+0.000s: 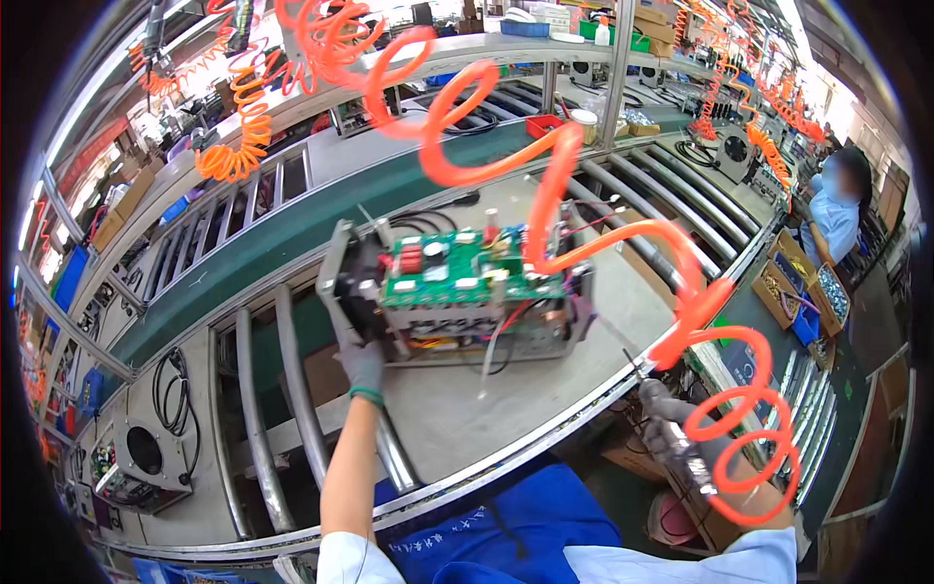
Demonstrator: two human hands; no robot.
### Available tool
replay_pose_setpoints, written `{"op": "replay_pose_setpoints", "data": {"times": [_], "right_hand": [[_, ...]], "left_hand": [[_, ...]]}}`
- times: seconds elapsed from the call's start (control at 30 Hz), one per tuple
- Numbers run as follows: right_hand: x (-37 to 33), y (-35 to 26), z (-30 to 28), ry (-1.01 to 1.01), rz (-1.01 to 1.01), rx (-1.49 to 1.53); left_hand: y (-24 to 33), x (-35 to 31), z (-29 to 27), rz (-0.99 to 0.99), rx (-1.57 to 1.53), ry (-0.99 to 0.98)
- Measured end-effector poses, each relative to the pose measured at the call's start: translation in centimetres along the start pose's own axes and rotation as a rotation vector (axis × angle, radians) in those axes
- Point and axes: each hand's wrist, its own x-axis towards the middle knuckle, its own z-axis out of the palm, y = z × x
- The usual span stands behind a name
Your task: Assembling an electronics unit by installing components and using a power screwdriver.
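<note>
A partly assembled electrical unit stands on a grey board in front of me, its green circuit board on top and a dark fan at its left end. My left hand, in a grey glove with a green cuff, grips the lower edge of that fan end; some fingers are hidden. Down at the right, past the conveyor's front edge, my right hand in a dark glove is closed round an air screwdriver. Its thin bit points up and left, apart from the unit. An orange coiled hose hangs by it.
Hose coils cross above and in front of the unit. Metal rollers lie left of the board. Another unit with a black cable stands far left. At right, a co-worker is near boxes of small parts.
</note>
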Motion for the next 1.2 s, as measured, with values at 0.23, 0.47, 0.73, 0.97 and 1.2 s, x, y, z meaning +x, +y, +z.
{"op": "replay_pose_setpoints", "data": {"times": [0.23, 0.47, 0.73, 0.97, 1.2], "right_hand": [[5.3, -0.8, -4.0, -0.7, 0.206, 0.498], [21.1, 1.7, 7.2, -1.047, 0.479, 0.723], [25.3, 5.9, 11.4, -0.846, 0.415, 1.129], [20.0, 6.0, 6.7, -0.748, 0.284, 1.14], [17.8, 6.4, 6.6, -0.629, 0.296, 1.173]], "left_hand": [[-5.2, 0.8, -13.4, -0.061, -0.097, 0.097], [-6.5, -10.6, -21.1, 0.018, -0.244, 0.302], [-1.4, -19.9, -25.6, -0.074, 0.255, 0.137], [13.2, -17.2, -29.8, 0.278, 0.274, 0.422], [21.6, -6.0, -18.6, 0.733, 0.422, -0.361]]}}
